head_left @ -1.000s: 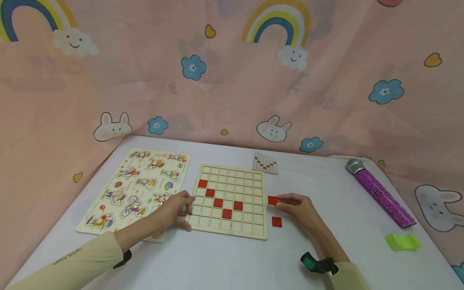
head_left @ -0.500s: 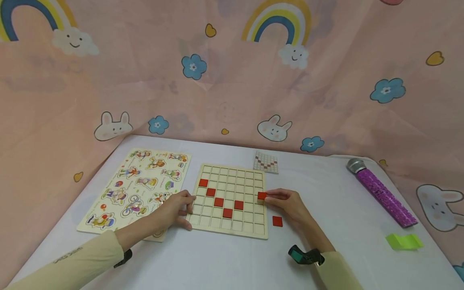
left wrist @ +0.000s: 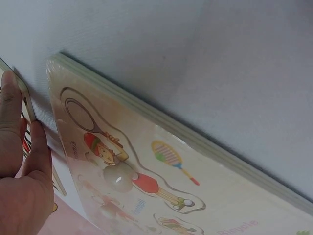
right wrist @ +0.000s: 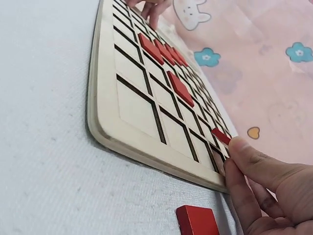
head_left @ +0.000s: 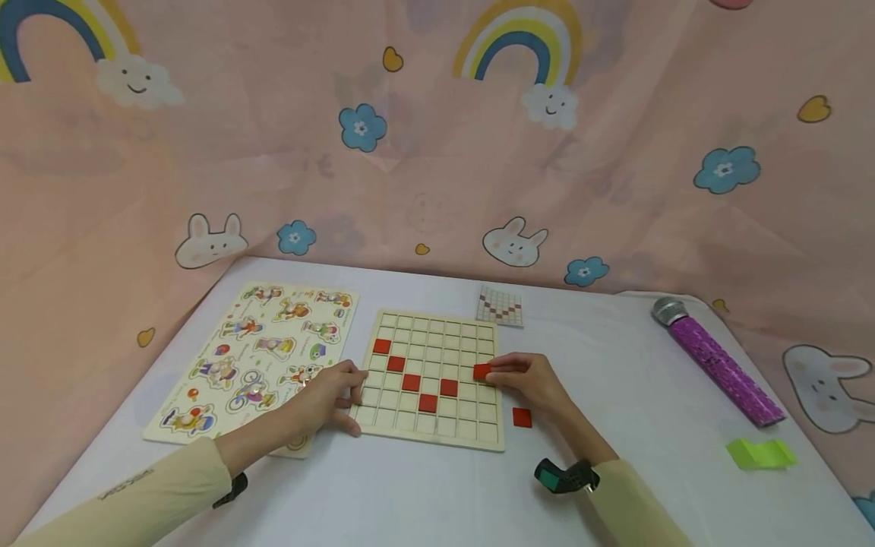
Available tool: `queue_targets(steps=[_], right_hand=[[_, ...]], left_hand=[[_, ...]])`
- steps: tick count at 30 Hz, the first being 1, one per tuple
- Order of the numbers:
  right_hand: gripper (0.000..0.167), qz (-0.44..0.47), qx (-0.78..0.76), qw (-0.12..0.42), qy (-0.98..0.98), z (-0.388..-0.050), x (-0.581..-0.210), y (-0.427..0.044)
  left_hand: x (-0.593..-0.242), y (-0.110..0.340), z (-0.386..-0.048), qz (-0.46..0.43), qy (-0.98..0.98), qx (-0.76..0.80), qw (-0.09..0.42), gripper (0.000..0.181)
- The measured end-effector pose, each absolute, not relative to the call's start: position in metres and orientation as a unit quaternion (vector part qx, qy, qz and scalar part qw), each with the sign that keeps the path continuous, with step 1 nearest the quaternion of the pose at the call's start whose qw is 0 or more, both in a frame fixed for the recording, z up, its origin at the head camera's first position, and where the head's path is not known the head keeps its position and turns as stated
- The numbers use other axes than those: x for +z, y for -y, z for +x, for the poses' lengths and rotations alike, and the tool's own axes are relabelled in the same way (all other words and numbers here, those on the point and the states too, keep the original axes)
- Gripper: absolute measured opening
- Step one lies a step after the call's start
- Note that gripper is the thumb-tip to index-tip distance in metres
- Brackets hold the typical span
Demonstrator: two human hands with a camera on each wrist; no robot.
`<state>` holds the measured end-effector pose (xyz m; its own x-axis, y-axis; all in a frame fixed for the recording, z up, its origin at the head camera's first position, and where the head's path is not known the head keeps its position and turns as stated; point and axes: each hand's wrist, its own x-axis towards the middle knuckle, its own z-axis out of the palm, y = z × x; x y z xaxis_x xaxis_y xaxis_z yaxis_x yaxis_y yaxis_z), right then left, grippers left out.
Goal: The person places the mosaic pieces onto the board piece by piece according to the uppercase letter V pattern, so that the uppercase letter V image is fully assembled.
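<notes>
A square wooden grid board [head_left: 429, 339] lies on the white table, with several red square tiles [head_left: 428, 403] set in its cells as a slanting line that turns upward. My left hand [head_left: 324, 399] touches the board's left edge with its fingers, as the left wrist view also shows. Between thumb and fingers, my right hand [head_left: 533, 380] pinches one red tile [head_left: 481, 372] over the right part of the board. That tile looks tilted in the right wrist view, its edge close to the cells. Another red tile [right wrist: 198, 220] lies loose on the cloth beside the board's right edge.
Left of the board is a picture puzzle board [head_left: 276, 361], partly under my left forearm. A small pattern card [head_left: 500, 307] lies behind the grid. Far right are a purple glittery microphone [head_left: 724, 368] and a bright green folded paper [head_left: 761, 454]. A pink printed curtain [head_left: 424, 175] hangs behind.
My right hand has moved left with its red tile, from the cloth beside the board to above the board's right-hand cells. The left hand stays at the board's edge.
</notes>
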<state>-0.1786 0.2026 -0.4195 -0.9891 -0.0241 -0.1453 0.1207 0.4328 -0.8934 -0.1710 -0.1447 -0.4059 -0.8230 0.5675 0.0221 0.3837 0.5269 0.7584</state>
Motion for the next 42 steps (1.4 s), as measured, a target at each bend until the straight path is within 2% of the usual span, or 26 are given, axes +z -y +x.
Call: queue_targets(steps=[5,20,33,42], right_hand=[[0.026,0.014,-0.512,0.060,-0.857,-0.178,-0.418,-0.200],[0.021,-0.019,-0.456,0.049,-0.889,-0.179,-0.412,-0.193],[0.025,0.023,-0.461,0.080,-0.883,-0.184,-0.407,-0.190],[0.025,0.019,-0.472,0.088,-0.877,-0.186,-0.408,-0.190]], left_hand=[[-0.407,0.145,-0.171,0.297,-0.872,0.376,0.096,0.041],[-0.408,0.145,-0.171,0.297,-0.873,0.375,0.096,0.040],[-0.405,0.145,-0.170,0.299,-0.872,0.376,0.096,0.040],[-0.404,0.145,-0.171,0.297,-0.876,0.366,0.100,0.041]])
